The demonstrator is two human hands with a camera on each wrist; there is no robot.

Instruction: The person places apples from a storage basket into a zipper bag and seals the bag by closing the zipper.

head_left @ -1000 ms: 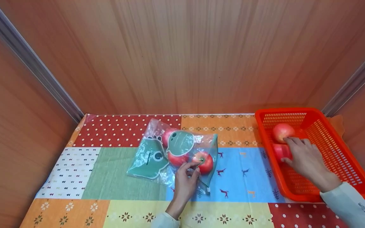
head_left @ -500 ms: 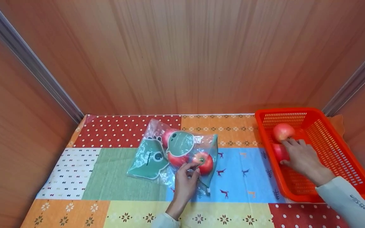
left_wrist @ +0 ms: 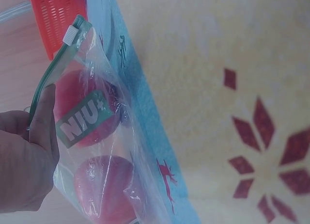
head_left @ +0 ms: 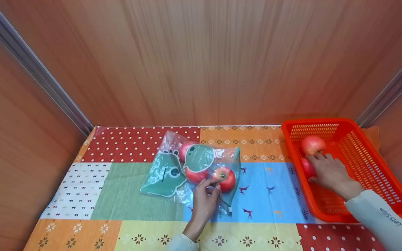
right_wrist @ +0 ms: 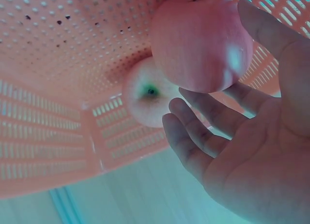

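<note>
While the right hand (head_left: pixel 328 171) curls its fingers round a round red apple (head_left: pixel 306 168) in the orange perforated plastic basket (head_left: pixel 368 164), the left hand (head_left: pixel 204 198) pinches a clear zip bag (head_left: pixel 201 167).
A second apple (head_left: pixel 312 144) lies just behind the first; the bag, printed with green frogs, holds three apples on the patchwork tablecloth (head_left: pixel 124 195).

Patchwork tablecloth (head_left: pixel 127 195): red polka-dot, orange, green, blue and yellow squares. Perforated plastic basket (head_left: pixel 368 164): bright orange-red. Clear zip bag (head_left: pixel 201 167): teal frog prints, green seal. Round apples (head_left: pixel 226 178): red-pink.
</note>
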